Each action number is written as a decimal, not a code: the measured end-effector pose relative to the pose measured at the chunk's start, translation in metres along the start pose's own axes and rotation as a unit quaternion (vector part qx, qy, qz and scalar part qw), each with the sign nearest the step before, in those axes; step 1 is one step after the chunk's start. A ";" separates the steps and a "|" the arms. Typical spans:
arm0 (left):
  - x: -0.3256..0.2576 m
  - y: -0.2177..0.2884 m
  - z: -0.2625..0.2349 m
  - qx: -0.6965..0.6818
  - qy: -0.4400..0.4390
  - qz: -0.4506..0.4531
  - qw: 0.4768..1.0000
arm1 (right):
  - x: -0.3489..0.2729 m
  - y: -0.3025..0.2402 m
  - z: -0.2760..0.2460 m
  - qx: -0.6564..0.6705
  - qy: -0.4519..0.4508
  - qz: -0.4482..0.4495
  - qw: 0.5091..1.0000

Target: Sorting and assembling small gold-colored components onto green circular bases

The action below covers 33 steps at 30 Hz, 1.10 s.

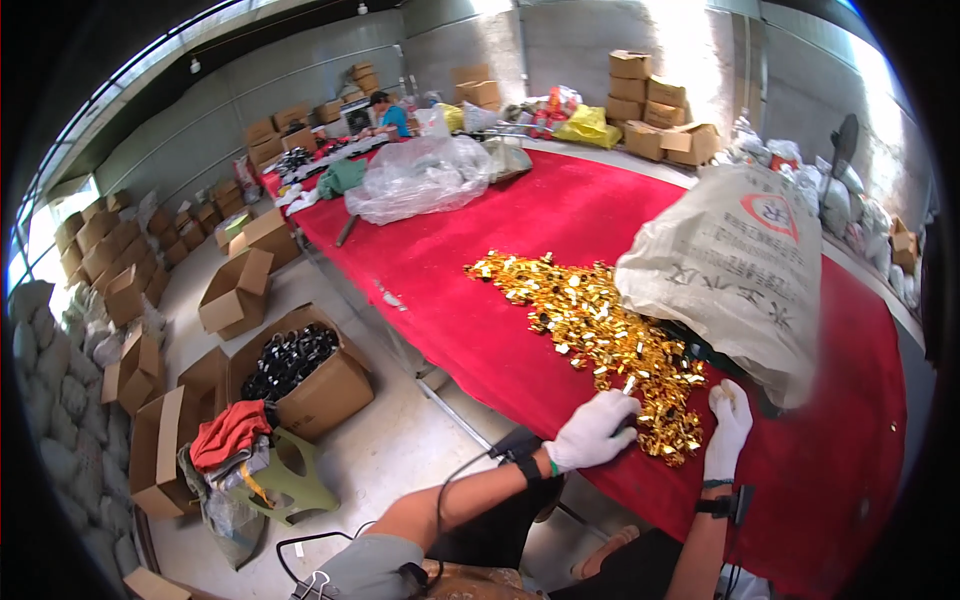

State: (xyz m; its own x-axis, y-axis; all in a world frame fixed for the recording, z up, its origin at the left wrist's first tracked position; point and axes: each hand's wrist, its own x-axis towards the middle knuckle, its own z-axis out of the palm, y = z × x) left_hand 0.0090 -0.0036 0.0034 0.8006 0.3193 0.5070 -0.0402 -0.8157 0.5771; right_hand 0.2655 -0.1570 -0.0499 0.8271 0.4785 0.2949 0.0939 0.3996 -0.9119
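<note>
A long heap of shiny gold-coloured small pieces [600, 320] lies across the red-covered table [450, 300]. At its near left edge is my left hand [595, 432], in a white glove, with thumb and fingers apart. A bright piece shows by its fingertips, and I see nothing gripped. My right hand [730, 425], also gloved in white, is to the right of the heap's near end. Its fingers are bent inward, and whatever they may hold is hidden. Beyond it a large pale woven sack [725, 270] with printing lies on the table, its lower edge against the heap.
Clear plastic bags [420, 180] lie at the table's far end, where another person [393, 118] works. On the floor to the left are a carton of black pieces [310, 385], a green stool [290, 480] with a red cloth [230, 435], and open cartons [237, 293].
</note>
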 end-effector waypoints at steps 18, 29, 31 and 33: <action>0.151 -0.104 0.008 0.222 -0.056 0.030 0.973 | 0.013 -0.012 0.025 0.095 0.081 0.026 0.992; 0.123 -0.039 0.034 0.122 -0.188 0.094 0.970 | 0.010 -0.020 0.025 0.085 0.079 0.034 0.993; 0.119 -0.019 0.026 0.091 -0.243 0.060 0.964 | 0.010 -0.021 0.027 0.083 0.084 0.039 0.992; 0.115 -0.021 0.026 0.042 -0.178 0.159 0.970 | 0.009 -0.018 0.024 0.083 0.083 0.029 0.993</action>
State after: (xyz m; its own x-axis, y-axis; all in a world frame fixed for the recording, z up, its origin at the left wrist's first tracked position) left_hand 0.1171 0.0374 0.0329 0.9120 -0.1296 0.3893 -0.2823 -0.8868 0.3659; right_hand 0.2580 -0.1408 -0.0238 0.9093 0.3753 0.1798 -0.0381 0.5052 -0.8622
